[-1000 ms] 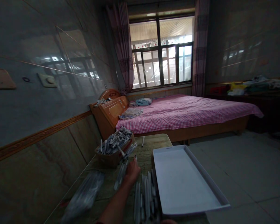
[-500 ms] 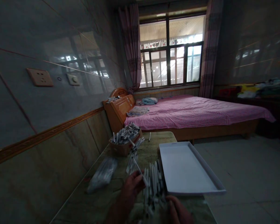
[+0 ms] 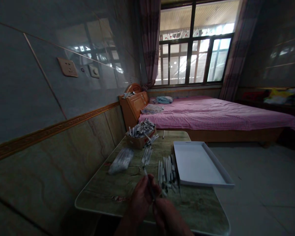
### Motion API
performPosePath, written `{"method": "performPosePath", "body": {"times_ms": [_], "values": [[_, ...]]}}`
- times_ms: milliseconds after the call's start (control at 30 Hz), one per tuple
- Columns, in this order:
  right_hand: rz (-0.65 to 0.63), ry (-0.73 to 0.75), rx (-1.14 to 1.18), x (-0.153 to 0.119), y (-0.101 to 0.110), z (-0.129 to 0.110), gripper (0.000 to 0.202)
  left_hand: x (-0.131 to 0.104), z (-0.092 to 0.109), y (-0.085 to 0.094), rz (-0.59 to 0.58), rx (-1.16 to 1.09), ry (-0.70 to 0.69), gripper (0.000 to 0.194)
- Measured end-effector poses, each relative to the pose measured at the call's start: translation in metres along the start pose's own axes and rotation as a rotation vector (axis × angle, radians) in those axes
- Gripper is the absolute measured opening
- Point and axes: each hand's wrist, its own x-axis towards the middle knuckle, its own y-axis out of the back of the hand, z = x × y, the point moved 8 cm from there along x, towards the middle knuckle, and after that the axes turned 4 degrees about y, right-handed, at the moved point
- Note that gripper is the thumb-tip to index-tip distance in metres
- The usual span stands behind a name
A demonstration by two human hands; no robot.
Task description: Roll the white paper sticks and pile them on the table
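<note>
My left hand (image 3: 140,196) is closed around a slim white pen (image 3: 146,172), whose far end sticks out above the fingers. Close against it, my right hand (image 3: 167,212) is closed at the pen's near end; its fingertips are dim and partly hidden. Just beyond the hands, a row of similar white pens (image 3: 166,170) with dark ends lies on the green marbled table (image 3: 98,193). A smaller bunch of pens (image 3: 147,155) lies farther off, towards the box.
A cardboard box (image 3: 135,142) heaped with pens stands at the table's far left. Nearer lies a clear plastic bag (image 3: 121,160). A shallow white tray (image 3: 199,164) sits along the right edge. A bed (image 3: 199,114) stands behind the table, and a tiled wall (image 3: 88,144) runs along the left.
My right hand has moved left from beside the pen row to meet my left hand at the pen. The left hand has drawn back slightly with the pen. The camera view has shifted.
</note>
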Motion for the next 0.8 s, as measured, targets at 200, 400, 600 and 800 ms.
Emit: {"method": "performPosePath", "body": {"times_ms": [200,400,600,800], "values": [[0.077,0.102,-0.073,0.008,-0.001,0.018,0.061,0.0,-0.005,0.01,0.171,-0.147,-0.103,0.039],[0.251,0.314,-0.886,0.003,0.003,-0.005,0.043,0.019,0.003,0.031,0.292,-0.109,-0.123,0.032],[0.318,0.245,-1.534,-0.015,0.028,-0.004,0.029,0.029,0.074,0.048,0.342,-0.094,-0.309,0.044],[0.5,0.187,-1.574,-0.018,0.078,-0.034,0.021,0.024,0.04,0.043,0.213,0.381,-0.178,0.042]]}}
